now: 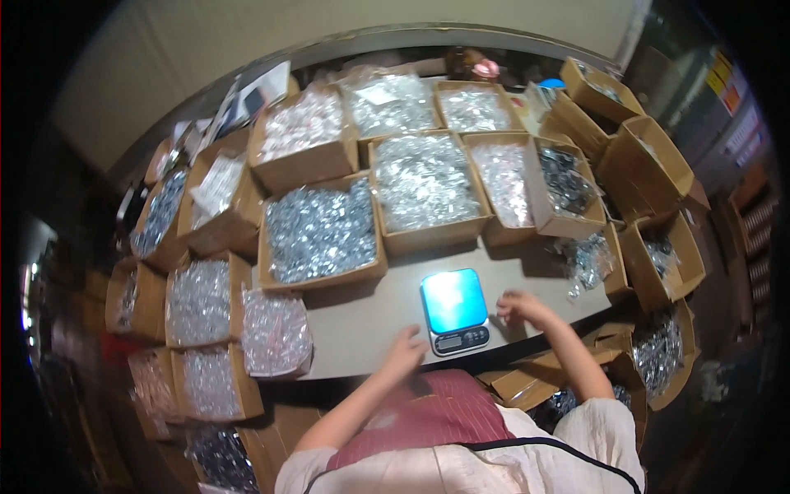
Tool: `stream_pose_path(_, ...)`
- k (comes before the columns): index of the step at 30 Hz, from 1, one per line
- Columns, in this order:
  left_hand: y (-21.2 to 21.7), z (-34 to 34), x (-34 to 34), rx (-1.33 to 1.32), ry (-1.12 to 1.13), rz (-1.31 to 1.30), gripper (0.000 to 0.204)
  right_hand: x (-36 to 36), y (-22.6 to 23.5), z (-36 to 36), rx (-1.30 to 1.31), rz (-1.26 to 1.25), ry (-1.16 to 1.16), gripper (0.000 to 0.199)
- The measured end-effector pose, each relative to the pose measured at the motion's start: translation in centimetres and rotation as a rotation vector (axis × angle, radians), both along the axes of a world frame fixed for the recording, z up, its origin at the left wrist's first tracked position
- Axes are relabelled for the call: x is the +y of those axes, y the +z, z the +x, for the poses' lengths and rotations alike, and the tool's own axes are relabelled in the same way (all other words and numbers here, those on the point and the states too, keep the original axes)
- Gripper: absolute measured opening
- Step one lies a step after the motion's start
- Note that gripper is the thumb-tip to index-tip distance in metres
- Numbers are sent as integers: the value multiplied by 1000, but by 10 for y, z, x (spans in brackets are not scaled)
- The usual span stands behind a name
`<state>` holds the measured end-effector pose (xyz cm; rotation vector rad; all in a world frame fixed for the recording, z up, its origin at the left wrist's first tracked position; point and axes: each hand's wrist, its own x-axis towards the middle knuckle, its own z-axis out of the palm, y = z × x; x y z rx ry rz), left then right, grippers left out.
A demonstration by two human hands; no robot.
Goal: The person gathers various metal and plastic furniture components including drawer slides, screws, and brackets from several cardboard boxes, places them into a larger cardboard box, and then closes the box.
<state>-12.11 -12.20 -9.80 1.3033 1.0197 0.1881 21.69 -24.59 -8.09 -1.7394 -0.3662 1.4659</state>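
Observation:
A kitchen scale (457, 336) with a shiny blue-lit top plate stands on the table in front of me, its small display and buttons facing me. The top plate bears nothing that I can make out in the glare. At the scale's lower left corner is my left hand (406, 352), its fingers blurred and pointing toward the scale. Just right of the scale, over the table, my right hand (522, 307) has its fingers curled together. Whatever it may hold is hidden or too small to name.
Around the table (346, 325) stand several cardboard boxes full of small wrapped pieces, such as a box of grey-blue pieces (319, 235) and a box of silvery pieces (428, 181). A clear bag (276, 333) lies at left. Open boxes (662, 255) crowd the right side.

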Motion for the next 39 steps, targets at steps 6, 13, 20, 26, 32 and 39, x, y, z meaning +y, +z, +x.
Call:
stream_pose_path(6, 26, 14, -1, -68, 18, -327, 47, -19, -13, -94, -178, 139, 72, 57)
stream_pose_path(13, 86, -1, 47, -544, 106, 22, 41, 26, 64, -102, -210, 616, -115, 53)
stream_pose_path(20, 119, 60, 140, -471, 150, 936, 60, 176, 83, -18, -774, 945, -446, 46)
stream_pose_path(26, 21, 4, 31, -452, -144, 694, 36, 127, 10, -144, -692, 908, -462, 26)
stream_pose_path(32, -138, -145, -112, -140, -762, 302, 29, -22, -57, -352, -553, 518, -290, 25)
stream_pose_path(39, -169, -237, -154, -39, -1525, 220, 38, -296, -100, -457, -672, -251, 379, 23)
